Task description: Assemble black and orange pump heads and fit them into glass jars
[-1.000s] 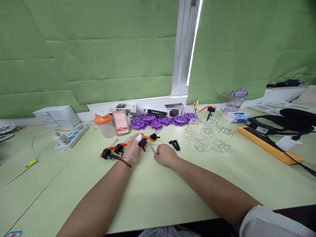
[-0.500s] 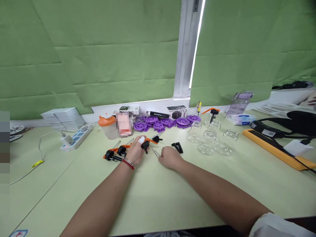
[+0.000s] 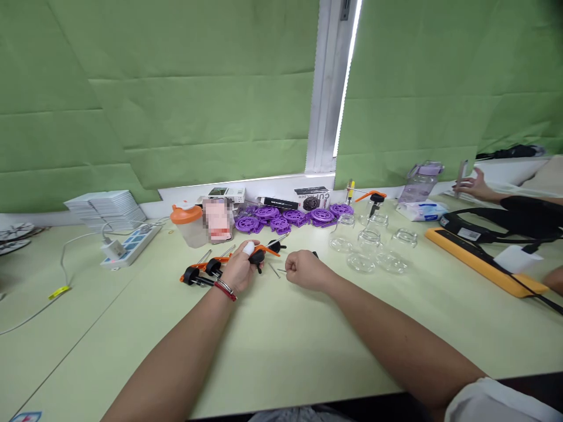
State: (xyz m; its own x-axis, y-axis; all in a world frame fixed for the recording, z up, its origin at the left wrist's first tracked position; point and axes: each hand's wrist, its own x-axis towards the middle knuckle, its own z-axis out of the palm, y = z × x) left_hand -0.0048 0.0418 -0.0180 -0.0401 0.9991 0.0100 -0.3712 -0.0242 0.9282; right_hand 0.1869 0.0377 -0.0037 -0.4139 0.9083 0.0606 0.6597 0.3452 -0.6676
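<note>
My left hand [image 3: 240,269] is closed around an orange-and-black crank-like part [image 3: 260,254], an orange arm with a black round piece. My right hand [image 3: 305,269] is closed in a pinch on a thin metal rod [image 3: 282,270], whose end sticks out to the left. Between the hands another metal rod [image 3: 274,270] lies on the table. Similar orange-and-black parts [image 3: 197,274] lie left of my left hand, and one more black piece [image 3: 276,245] sits just beyond it. Black tubes behind my right hand are mostly hidden.
Purple round plastic parts [image 3: 294,218] line the back, beside an orange-lidded cup [image 3: 187,224]. Glass jars [image 3: 368,240] stand right of centre. Farther right lie an orange power strip [image 3: 479,261] and black straps. Another person's hand [image 3: 477,186] holds a flat object. A white power strip [image 3: 132,246] is at left.
My right hand has shifted slightly right with one rod; the other rod now lies apart from it. The black tubes have become mostly covered. Another person's hand has appeared at the right.
</note>
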